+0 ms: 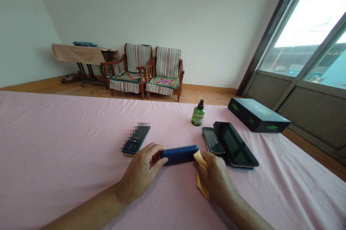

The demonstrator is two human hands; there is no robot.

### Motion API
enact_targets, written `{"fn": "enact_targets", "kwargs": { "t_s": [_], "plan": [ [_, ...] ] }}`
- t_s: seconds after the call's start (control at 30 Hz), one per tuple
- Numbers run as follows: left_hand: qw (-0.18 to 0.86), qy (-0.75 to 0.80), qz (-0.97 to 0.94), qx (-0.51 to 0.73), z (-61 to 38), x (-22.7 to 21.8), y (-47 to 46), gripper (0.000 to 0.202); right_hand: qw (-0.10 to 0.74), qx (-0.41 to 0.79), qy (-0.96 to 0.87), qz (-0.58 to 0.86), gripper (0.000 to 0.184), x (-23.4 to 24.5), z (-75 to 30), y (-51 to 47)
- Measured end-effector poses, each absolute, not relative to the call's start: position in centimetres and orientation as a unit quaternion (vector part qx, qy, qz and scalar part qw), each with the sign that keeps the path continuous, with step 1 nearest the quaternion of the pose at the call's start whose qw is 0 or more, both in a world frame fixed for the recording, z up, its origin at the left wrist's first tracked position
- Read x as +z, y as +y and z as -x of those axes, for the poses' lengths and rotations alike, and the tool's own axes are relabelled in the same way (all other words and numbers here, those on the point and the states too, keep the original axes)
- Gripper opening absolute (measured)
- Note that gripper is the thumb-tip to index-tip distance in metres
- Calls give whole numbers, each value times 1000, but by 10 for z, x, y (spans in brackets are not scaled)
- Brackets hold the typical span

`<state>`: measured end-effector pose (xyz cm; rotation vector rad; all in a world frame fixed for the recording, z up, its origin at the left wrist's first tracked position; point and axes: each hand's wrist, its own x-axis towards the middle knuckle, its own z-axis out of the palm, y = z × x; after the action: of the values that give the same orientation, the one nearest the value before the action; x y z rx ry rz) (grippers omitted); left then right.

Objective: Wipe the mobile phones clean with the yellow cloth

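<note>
My left hand (142,172) grips the left end of a dark blue phone (180,154), held on its edge just above the pink tablecloth (54,143). Against the phone's right end, my right hand (216,177) pinches a folded yellow cloth (201,177). Both hands have their fingers closed around what they hold. Part of the cloth hangs below my right palm.
A keypad phone (135,140) lies behind my left hand. A small dark smartphone (213,140) and a black tablet (234,145) lie right of my hands, with a green spray bottle (198,114) and a black box (258,115) behind. Two wooden chairs (146,73) stand by the far wall.
</note>
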<state>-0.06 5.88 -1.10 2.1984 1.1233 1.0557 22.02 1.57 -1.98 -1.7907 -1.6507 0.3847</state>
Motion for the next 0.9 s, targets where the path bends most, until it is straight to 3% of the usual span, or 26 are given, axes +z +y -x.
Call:
{"fn": "enact_targets", "kwargs": {
  "t_s": [0.3,0.4,0.57,0.7,0.9],
  "plan": [
    [235,404,-793,392,2,-10,58,5,360,186,-619,673,12,-21,-221,15],
    [225,392,-793,409,3,-10,57,6,385,211,-605,664,18,-21,-219,15],
    [262,389,-778,418,3,-8,58,9,489,406,-476,608,41,-13,-215,16],
    [339,384,-762,395,0,-7,56,13,538,467,-412,569,51,-7,-207,12],
    [396,378,-748,375,-3,-5,53,14,508,554,-379,539,52,-13,-186,1]
  ]
}}
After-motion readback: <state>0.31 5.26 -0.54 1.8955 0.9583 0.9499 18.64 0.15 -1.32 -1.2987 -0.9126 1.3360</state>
